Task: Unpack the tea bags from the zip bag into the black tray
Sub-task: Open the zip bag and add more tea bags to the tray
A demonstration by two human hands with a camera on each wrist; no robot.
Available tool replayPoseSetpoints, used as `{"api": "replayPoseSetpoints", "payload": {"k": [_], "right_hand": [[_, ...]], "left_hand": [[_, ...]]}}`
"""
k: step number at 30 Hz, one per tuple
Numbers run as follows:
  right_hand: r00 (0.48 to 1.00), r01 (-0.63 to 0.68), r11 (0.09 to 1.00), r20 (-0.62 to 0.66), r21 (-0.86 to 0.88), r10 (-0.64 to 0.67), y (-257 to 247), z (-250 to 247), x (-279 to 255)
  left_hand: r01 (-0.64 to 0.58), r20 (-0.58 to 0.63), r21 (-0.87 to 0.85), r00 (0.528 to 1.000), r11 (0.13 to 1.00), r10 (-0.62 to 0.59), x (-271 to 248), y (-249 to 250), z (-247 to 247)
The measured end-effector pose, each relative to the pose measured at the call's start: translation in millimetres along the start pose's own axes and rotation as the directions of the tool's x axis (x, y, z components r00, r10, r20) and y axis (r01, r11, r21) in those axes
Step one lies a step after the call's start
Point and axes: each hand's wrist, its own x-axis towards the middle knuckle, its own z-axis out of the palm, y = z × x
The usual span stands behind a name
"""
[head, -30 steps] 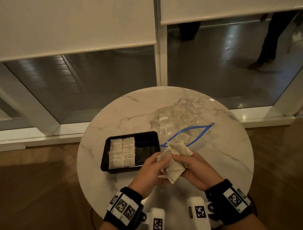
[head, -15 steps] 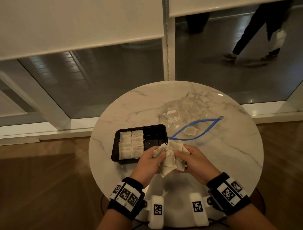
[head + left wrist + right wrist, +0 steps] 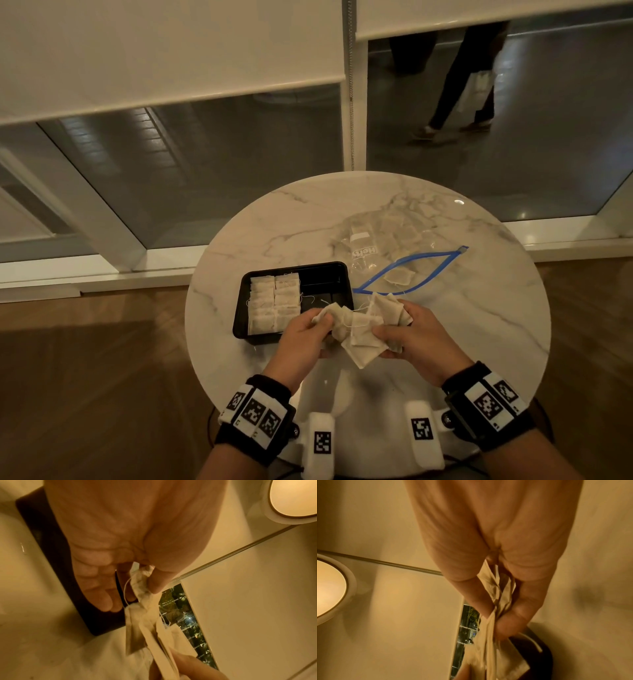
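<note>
A black tray (image 3: 329, 274) sits on the round marble table (image 3: 479, 325), its left half filled with rows of tea bags (image 3: 274, 303). Right of it lies the clear zip bag (image 3: 394, 246), blue mouth open, with tea bags still inside. Over the tray's near right corner both hands hold a tangled bunch of tea bags (image 3: 363, 337). My left hand (image 3: 308, 329) pinches one bag (image 3: 142, 584) between thumb and forefinger at the bunch's left end. My right hand (image 3: 407, 329) grips the stacked rest (image 3: 498, 595) between thumb and fingers.
A window with lowered blinds stands just beyond the table's far edge, and a person's legs (image 3: 466, 75) pass outside. Wooden floor (image 3: 85, 377) surrounds the table. The tray's right half (image 3: 325, 291) holds only loose strings.
The hands have drawn apart, the left pulling one bag leftward out of the bunch, which now stretches between them by its strings. The head view has shifted, so the table sits further right.
</note>
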Motion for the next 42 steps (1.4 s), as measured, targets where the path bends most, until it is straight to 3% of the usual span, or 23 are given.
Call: {"api": "replayPoseSetpoints", "payload": {"k": [4, 7, 11, 15, 18, 21, 24, 26, 31, 37, 42], "right_hand": [[0.998, -0.020, 0.999, -0.066, 0.027, 0.021, -2, -10, 0], [0.995, -0.034, 0.998, -0.095, 0.050, 0.038, -3, -14, 0], [0.994, -0.078, 0.989, -0.065, 0.123, 0.086, -5, -19, 0], [0.994, -0.100, 0.976, -0.027, 0.193, 0.107, -8, -20, 0], [0.994, -0.110, 0.965, 0.027, 0.240, 0.107, -11, -17, -2], [0.991, -0.112, 0.968, 0.091, 0.223, 0.094, -16, -9, -4], [0.984, -0.109, 0.974, 0.159, 0.197, 0.078, -19, -4, -7], [0.980, -0.099, 0.979, 0.190, 0.176, 0.065, -21, -3, -8], [0.992, -0.038, 0.978, 0.129, 0.204, 0.012, -36, -2, -13], [0.995, 0.018, 0.947, 0.091, 0.320, -0.050, -53, 3, -14], [0.998, 0.063, 0.941, 0.006, 0.333, -0.069, -54, 5, -10]], "left_hand": [[-0.004, 0.006, 0.188, 1.000, 0.982, 0.003, -1, -10, -8], [-0.001, 0.002, 0.386, 1.000, 0.922, 0.000, -1, -18, -11], [-0.019, 0.053, 0.582, 0.998, 0.813, -0.015, 0, -23, -11], [-0.022, 0.025, 0.655, 1.000, 0.755, 0.008, 2, -22, -10], [-0.097, 0.012, 0.581, 0.994, 0.808, 0.111, -1, -11, -8], [-0.145, 0.027, 0.281, 0.989, 0.949, 0.144, -6, 1, 0], [-0.170, 0.116, 0.092, 0.980, 0.981, 0.159, -6, 4, 6], [-0.236, 0.154, 0.108, 0.964, 0.966, 0.218, -7, 4, 9], [-0.320, 0.077, 0.090, 0.946, 0.943, 0.314, -6, 11, 10], [-0.295, 0.255, -0.025, 0.922, 0.955, 0.292, -12, 16, 20], [-0.320, 0.135, 0.035, 0.940, 0.947, 0.313, -7, 14, 22]]}}
